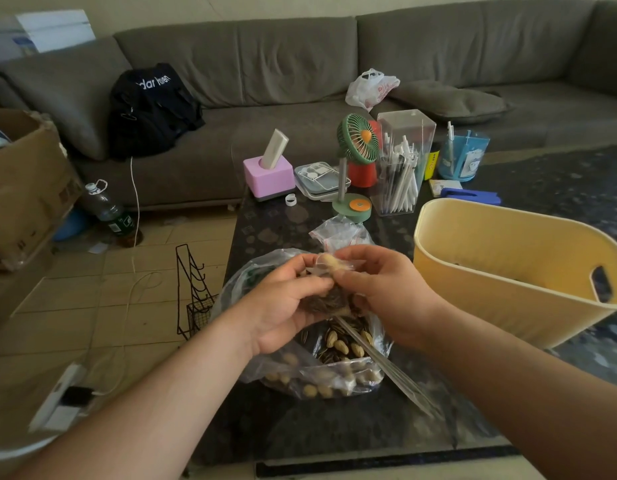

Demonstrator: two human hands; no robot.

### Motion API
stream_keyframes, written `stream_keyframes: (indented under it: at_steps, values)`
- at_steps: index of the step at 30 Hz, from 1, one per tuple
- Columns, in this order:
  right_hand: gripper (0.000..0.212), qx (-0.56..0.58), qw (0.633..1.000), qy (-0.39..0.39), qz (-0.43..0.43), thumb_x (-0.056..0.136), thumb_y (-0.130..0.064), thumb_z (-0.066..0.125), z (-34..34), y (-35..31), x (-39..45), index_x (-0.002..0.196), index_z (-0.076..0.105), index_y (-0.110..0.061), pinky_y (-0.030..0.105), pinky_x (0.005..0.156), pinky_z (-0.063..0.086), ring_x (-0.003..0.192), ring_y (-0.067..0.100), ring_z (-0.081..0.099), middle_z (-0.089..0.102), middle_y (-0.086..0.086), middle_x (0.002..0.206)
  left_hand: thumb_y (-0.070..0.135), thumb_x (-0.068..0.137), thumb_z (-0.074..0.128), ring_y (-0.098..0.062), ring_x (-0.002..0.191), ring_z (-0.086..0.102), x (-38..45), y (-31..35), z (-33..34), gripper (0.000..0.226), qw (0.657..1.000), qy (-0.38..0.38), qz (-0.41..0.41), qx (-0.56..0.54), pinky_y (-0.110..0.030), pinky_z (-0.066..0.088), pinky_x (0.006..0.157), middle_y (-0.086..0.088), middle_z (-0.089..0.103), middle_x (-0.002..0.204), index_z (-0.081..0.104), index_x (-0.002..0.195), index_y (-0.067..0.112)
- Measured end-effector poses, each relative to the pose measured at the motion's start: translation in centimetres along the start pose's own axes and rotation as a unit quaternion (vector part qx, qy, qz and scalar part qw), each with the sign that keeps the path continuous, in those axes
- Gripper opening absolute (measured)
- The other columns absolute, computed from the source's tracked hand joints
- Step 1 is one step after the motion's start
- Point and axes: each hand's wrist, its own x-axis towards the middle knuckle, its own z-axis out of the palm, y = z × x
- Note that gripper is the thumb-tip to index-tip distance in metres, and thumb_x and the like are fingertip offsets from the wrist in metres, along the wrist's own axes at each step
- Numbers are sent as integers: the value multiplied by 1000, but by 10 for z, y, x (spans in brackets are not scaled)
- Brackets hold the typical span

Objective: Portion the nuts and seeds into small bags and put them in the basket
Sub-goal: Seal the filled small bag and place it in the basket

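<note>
Both hands meet above the dark surface (276,230), working on one small clear bag (329,292). The left hand (286,303) cups the bag from below and the side, its grip curled round the filled lower part, where dark striped sunflower seeds show through the plastic. The right hand (376,289) pinches the bag's top edge between thumb and fingertips, with a pale nut (329,262) sitting right at the mouth; whether the seal is closed there I cannot tell.

Directly under the hands lies the large open plastic bag (310,368) of mixed nuts and sunflower seeds (pale shells toward the near edge, striped seeds in the middle). Just beyond the hands rests a pack of empty small bags (338,233).

The yellow basket (501,271) stands to the right on the same surface, near the right hand but apart from it; something dark lies in its bottom.

Farther back stand a green desk fan (356,142), a clear pen holder (402,161) and a pink box (268,176).
</note>
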Motion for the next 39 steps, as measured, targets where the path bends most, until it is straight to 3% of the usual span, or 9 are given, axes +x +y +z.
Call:
stream_keyframes:
  at_steps: [2, 4, 9, 12, 18, 27, 33, 36, 39]
  values:
    - [26, 53, 998, -8, 19, 93, 7, 70, -2, -5, -1, 114, 71, -7, 23, 60, 56, 73, 17, 74, 75, 11, 92, 6, 86, 72, -28, 101, 75, -2, 0, 0, 53, 1000, -22, -4, -13, -42, 66, 85, -13, 75, 115, 59, 137, 12]
    - [26, 75, 996, -30, 39, 93, 9, 67, -3, -9, -3, 113, 71, -8, 25, 58, 55, 74, 17, 73, 75, 10, 93, 7, 82, 74, -26, 91, 77, -3, -1, 0, 57, 1000, -22, -2, 3, -38, 67, 77, -12, 76, 108, 59, 136, 13]
    - [28, 71, 996, -43, 25, 94, 2, 71, 3, -6, -4, 120, 69, -5, 33, 72, 59, 89, 27, 74, 75, 19, 108, 3, 85, 76, -19, 79, 71, -3, 1, 2, 50, 999, 4, -7, 37, -26, 52, 60, -5, 74, 97, 63, 129, 22]
    - [29, 61, 998, -27, -5, 91, 12, 68, 5, -4, -3, 116, 69, -3, 38, 82, 62, 94, 32, 75, 75, 24, 108, 14, 76, 83, -14, 83, 69, -4, -1, 5, 56, 996, 7, -1, 92, -26, 47, 64, 0, 74, 98, 62, 128, 22]
    - [30, 91, 996, -23, 8, 92, 14, 64, 2, -10, -4, 110, 69, -9, 35, 69, 62, 83, 26, 74, 75, 14, 95, 27, 86, 74, -31, 113, 74, -5, -1, 1, 48, 999, -15, 10, 42, -45, 62, 96, -15, 76, 124, 68, 131, 13]
    - [31, 36, 998, -54, 24, 90, 1, 75, 3, -9, -4, 119, 67, -9, 32, 64, 58, 79, 23, 70, 70, 10, 92, 28, 88, 70, -29, 103, 76, -4, -10, -11, 33, 987, 30, 49, 150, -43, 65, 91, -12, 80, 110, 76, 112, 6]
    - [27, -39, 997, -63, 17, 92, -3, 76, 6, -6, -5, 116, 68, -10, 25, 62, 57, 75, 19, 72, 70, 12, 92, 37, 96, 59, -31, 110, 76, -11, -7, -16, 45, 992, 13, -17, 124, -47, 63, 93, -18, 78, 118, 71, 124, 5]
    - [28, -60, 996, -63, 29, 93, -6, 77, 7, -5, -4, 119, 67, -11, 31, 73, 61, 86, 24, 75, 73, 17, 101, 40, 95, 57, -28, 107, 78, -16, -7, -18, 48, 990, 11, -31, 136, -41, 64, 86, -19, 79, 116, 72, 122, 3]
    - [26, -46, 995, -61, 60, 96, -13, 74, 9, -7, -4, 121, 66, -11, 37, 80, 60, 85, 22, 73, 74, 13, 96, 35, 94, 62, -32, 109, 76, -19, -6, -21, 43, 990, 6, -35, 136, -51, 62, 95, -20, 78, 118, 73, 121, 3]
